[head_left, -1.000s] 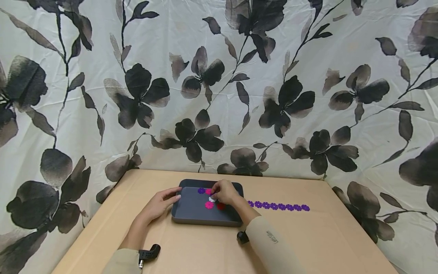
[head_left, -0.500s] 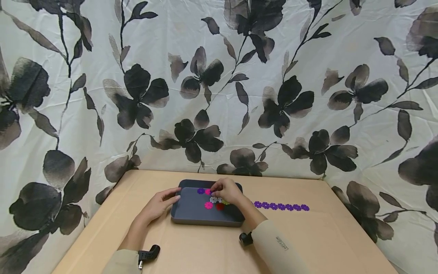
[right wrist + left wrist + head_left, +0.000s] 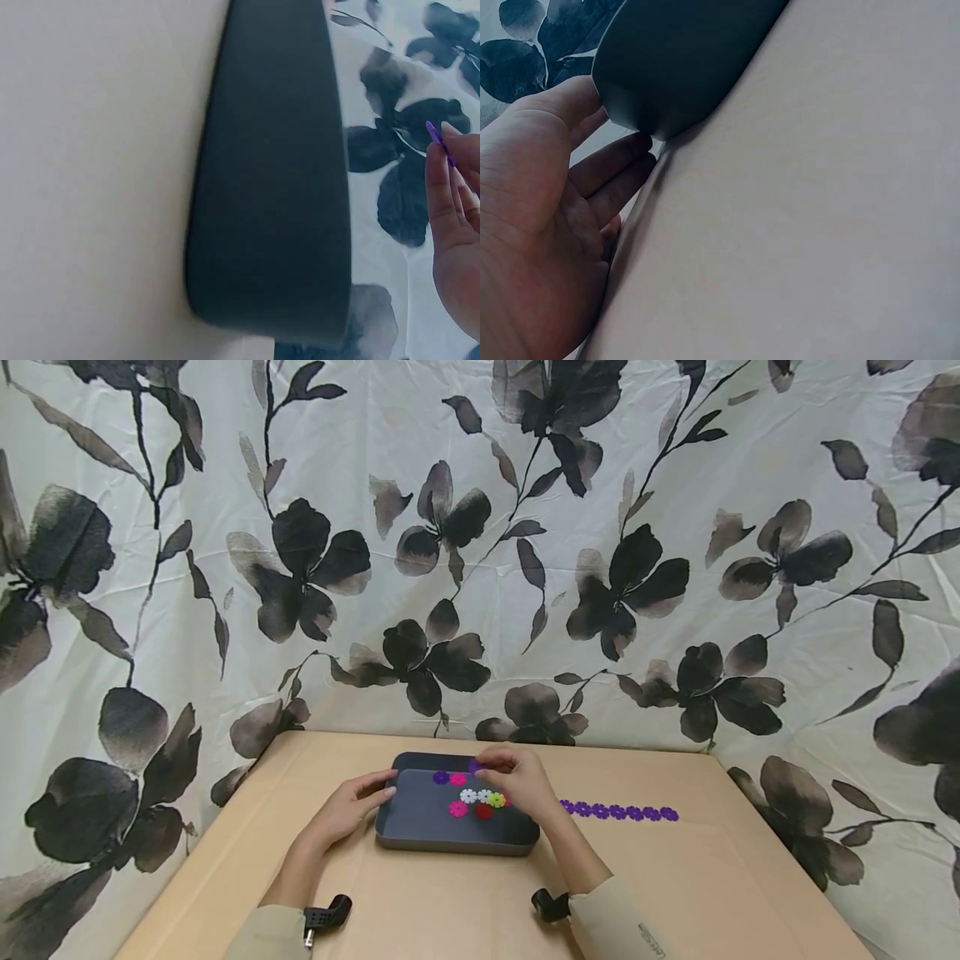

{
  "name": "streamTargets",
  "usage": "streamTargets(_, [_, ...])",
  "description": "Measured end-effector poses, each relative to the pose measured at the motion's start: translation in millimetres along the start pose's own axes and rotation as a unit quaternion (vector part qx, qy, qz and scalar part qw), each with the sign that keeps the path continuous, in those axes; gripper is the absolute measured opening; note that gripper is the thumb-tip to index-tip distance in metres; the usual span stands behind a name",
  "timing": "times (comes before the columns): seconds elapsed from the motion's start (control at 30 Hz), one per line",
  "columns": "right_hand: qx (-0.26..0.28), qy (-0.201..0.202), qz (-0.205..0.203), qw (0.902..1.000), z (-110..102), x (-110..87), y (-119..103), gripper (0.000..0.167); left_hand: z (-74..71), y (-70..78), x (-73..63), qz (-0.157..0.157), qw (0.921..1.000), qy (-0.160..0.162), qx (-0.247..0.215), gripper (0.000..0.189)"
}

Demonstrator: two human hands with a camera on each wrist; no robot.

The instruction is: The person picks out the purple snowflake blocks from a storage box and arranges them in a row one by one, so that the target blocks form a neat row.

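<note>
A purple flower-shaped plastic piece (image 3: 475, 766) is pinched between the thumb and fingers of my right hand (image 3: 517, 781), raised above the back right part of the dark grey tray (image 3: 420, 818). In the right wrist view the same purple piece (image 3: 440, 142) shows edge-on at the fingertips. My left hand (image 3: 354, 806) holds the tray's left edge; in the left wrist view the thumb reaches over the rim and fingers touch the outer wall. Inside the tray lie a purple piece (image 3: 441, 778), pink pieces (image 3: 457, 809), white pieces (image 3: 468, 796), a yellow piece (image 3: 497, 800) and a red piece (image 3: 483, 812).
Right of the tray, a straight row of joined purple flower pieces (image 3: 617, 812) lies on the tan table (image 3: 675, 877); my right hand and forearm stand near its left end. A floral cloth (image 3: 540, 610) hangs behind the table's back edge.
My right hand has lifted a purple piece from the tray's pieces and moved slightly right and up. White and yellow pieces it covered now show. The left hand stays put.
</note>
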State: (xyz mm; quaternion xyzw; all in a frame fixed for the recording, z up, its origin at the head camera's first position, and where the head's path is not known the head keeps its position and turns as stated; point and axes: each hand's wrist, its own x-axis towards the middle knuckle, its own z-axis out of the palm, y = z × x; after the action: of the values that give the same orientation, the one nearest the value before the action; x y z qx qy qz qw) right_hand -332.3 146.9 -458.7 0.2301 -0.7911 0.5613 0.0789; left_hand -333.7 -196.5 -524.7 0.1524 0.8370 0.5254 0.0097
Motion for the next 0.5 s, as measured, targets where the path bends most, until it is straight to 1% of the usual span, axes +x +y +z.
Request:
streamTargets(0.23, [0.027,0.074,0.016,0.9967,-17,-9.7,-1,0.020,-0.1,-2.0,0.7,0.001,1.0000,-0.001,0.001,0.055])
streamTargets(0.33, [0.019,0.099,0.019,0.9947,-26,-11.6,1,0.020,-0.2,-1.8,1.3,-0.002,1.0000,-0.002,0.002,0.056])
streamTargets(0.5, [0.003,0.133,0.016,0.9910,-46,-14.2,11,0.020,0.0,-0.1,1.5,-0.003,1.0000,-0.002,0.001,0.056])
